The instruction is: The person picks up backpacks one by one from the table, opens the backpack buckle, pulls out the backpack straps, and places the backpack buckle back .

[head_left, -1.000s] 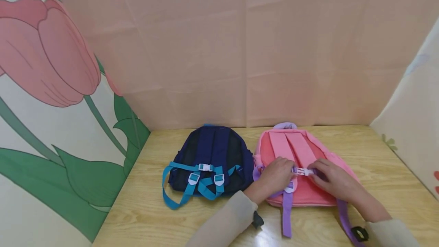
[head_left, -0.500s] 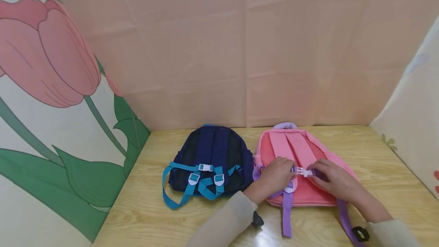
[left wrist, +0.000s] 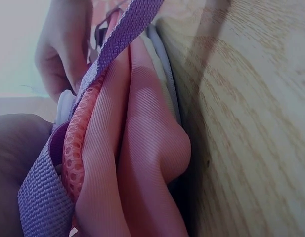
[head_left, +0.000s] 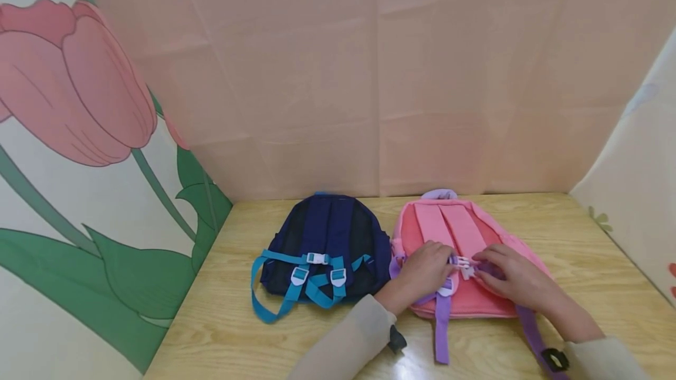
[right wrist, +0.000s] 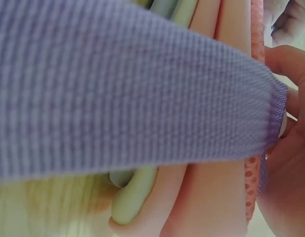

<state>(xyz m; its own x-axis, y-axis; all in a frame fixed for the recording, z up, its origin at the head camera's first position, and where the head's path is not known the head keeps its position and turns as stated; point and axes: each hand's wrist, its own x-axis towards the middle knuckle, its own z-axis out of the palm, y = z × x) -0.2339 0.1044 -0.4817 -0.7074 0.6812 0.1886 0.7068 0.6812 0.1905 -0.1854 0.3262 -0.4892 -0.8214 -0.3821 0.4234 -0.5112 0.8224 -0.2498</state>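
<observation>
A pink backpack [head_left: 488, 301] lies with its shoulder-strap side up. Above its lower back, my left hand [head_left: 429, 265] pinches a white prong-ended buckle piece [head_left: 462, 262] on a purple strap. Facing it, my right hand [head_left: 514, 270] pinches the other purple strap close to its white buckle piece [head_left: 468, 272], which tilts downward. The two pieces overlap or nearly touch; whether they are joined cannot be told. In the left wrist view a purple strap [left wrist: 43, 197] passes my left hand [left wrist: 11, 168]. A broad purple strap [right wrist: 142, 94] runs to my right hand [right wrist: 290, 168] in the right wrist view.
Left of the pink backpack lies a dark blue backpack [head_left: 327, 227] with turquoise straps and a white buckle [head_left: 317, 258]. Loose purple strap ends [head_left: 442, 330] hang toward the front of the wooden table [head_left: 222, 333]. A pinkish cloth [head_left: 369, 75] stands behind.
The right buckle piece has turned from nearly in line with the left one to a downward tilt. My right fingertips have shifted slightly left; my left hand has stayed in place.
</observation>
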